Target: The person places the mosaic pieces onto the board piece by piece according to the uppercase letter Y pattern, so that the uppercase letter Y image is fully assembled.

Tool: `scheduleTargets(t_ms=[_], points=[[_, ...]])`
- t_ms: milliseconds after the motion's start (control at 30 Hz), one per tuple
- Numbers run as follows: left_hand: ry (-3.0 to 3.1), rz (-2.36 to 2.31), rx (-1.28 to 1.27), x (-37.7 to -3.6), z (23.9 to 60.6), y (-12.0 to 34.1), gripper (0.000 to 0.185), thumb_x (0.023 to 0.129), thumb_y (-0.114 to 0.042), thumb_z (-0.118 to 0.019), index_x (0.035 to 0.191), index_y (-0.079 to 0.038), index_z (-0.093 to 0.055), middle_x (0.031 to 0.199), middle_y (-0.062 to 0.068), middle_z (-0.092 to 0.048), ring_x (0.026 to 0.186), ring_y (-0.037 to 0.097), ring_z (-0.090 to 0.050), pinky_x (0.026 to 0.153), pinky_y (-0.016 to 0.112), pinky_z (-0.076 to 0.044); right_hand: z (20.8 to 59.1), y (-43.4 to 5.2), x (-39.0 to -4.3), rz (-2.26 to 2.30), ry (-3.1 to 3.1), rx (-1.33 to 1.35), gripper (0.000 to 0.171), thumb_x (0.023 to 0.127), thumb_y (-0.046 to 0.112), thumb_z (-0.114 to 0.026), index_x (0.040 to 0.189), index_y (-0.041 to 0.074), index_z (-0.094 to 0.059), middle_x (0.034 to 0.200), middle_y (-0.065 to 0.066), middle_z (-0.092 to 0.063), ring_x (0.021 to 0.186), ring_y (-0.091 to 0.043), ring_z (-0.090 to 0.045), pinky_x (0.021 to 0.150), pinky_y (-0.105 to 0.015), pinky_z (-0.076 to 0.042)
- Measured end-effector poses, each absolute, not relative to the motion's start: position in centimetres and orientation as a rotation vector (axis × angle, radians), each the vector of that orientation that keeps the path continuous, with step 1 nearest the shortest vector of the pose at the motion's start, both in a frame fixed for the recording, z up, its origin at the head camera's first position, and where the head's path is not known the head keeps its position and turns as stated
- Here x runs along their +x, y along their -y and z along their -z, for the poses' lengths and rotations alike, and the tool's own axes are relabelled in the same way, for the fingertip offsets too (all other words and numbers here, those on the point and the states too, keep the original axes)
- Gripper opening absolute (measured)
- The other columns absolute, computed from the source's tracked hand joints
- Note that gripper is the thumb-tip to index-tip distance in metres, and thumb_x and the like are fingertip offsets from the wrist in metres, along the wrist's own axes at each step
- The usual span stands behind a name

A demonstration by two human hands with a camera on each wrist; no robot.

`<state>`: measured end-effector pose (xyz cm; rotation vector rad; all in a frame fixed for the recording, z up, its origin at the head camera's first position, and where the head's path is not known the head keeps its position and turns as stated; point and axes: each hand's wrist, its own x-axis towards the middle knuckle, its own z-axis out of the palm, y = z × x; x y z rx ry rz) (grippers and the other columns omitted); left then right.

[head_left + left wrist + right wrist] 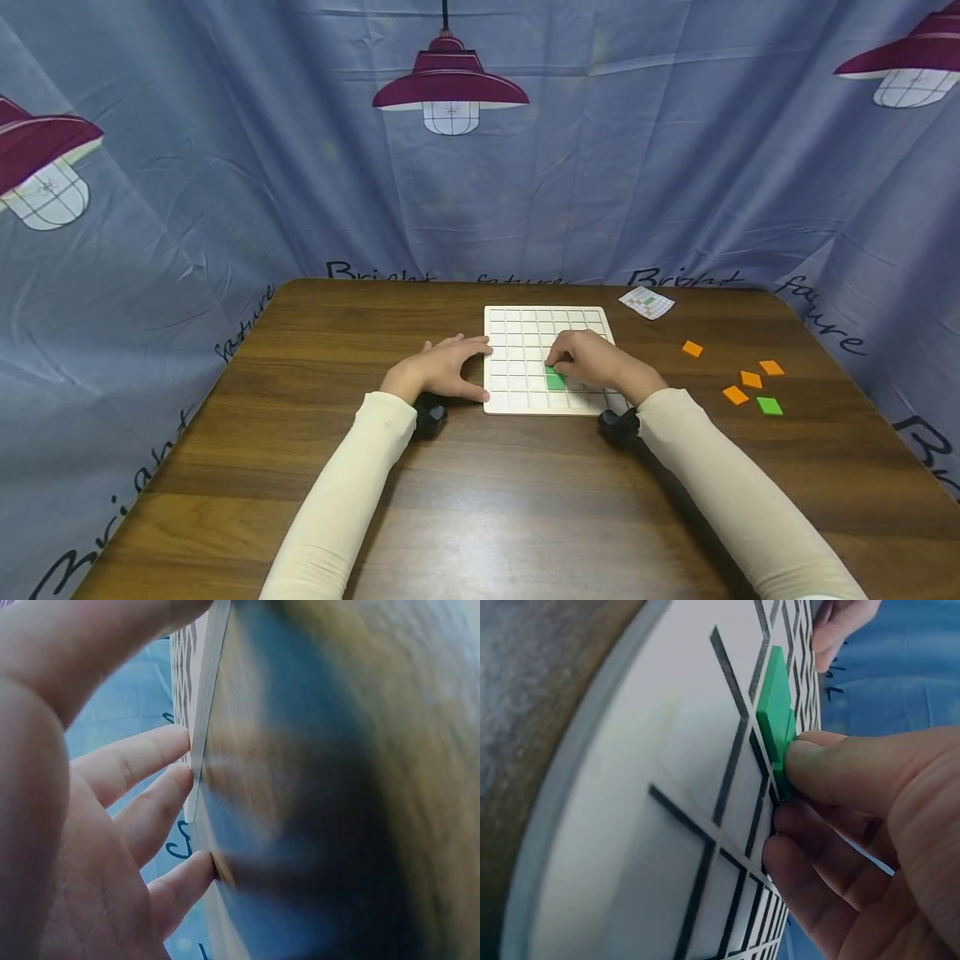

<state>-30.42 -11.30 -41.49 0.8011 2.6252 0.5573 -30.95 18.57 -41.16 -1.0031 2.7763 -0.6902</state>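
Left hand, two fingertips at the gridded board, blurred brown tabletop alongside, blue cloth behind.

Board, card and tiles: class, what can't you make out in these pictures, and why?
Head view: some squares of the board, covered by the right grip.
Head view: the exact pattern on the card, too small.
Head view: part of the far-right lamp, cut off by the edge.
Right wrist view: much of the farther green tile, behind that grip.
Left wrist view: fine detail of the table, blurred.
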Motion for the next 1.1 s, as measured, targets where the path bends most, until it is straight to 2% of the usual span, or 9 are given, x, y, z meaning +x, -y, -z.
scheduleTargets(t_ms=[467, 967, 1100], points=[[-2.621, -0.559, 0.802, -30.22, 41.49, 11.19, 0.084, 0.086, -0.052, -0.078, 0.155, -0.022, -0.042, 0.166, -0.007, -0.023, 0.153, 0.031, -0.011, 0.111, 0.073, -0.005, 41.71, -18.73, -30.6, 0.762, -2.789, -0.925, 0.015, 0.094, -0.003, -0.068, 0.097, 0.009, -0.077, 0.1, -0.001, -0.068, 0.093, -0.018, -0.066, 0.082, -0.039, -0.054], [-2.643, -0.549, 0.797, -30.35, 41.43, 11.17, 0.083, 0.086, -0.051, -0.078, 0.155, -0.022, -0.042, 0.167, -0.005, -0.022, 0.153, 0.032, -0.012, 0.11, 0.075, -0.006, 41.59, -18.45, -31.01, 0.767, -2.813, -1.001, 0.014, 0.091, -0.006, -0.069, 0.093, 0.006, -0.076, 0.096, -0.002, -0.067, 0.093, -0.022, -0.065, 0.083, -0.04, -0.053], [-2.639, -0.545, 0.807, -30.41, 41.59, 11.09, 0.084, 0.086, -0.052, -0.078, 0.155, -0.021, -0.042, 0.167, -0.005, -0.022, 0.153, 0.033, -0.012, 0.11, 0.075, -0.007, 41.7, -18.73, -30.44, 0.741, -2.823, -1.034, 0.013, 0.092, -0.006, -0.068, 0.1, 0.003, -0.075, 0.102, -0.005, -0.069, 0.1, -0.025, -0.065, 0.088, -0.042, -0.052]])
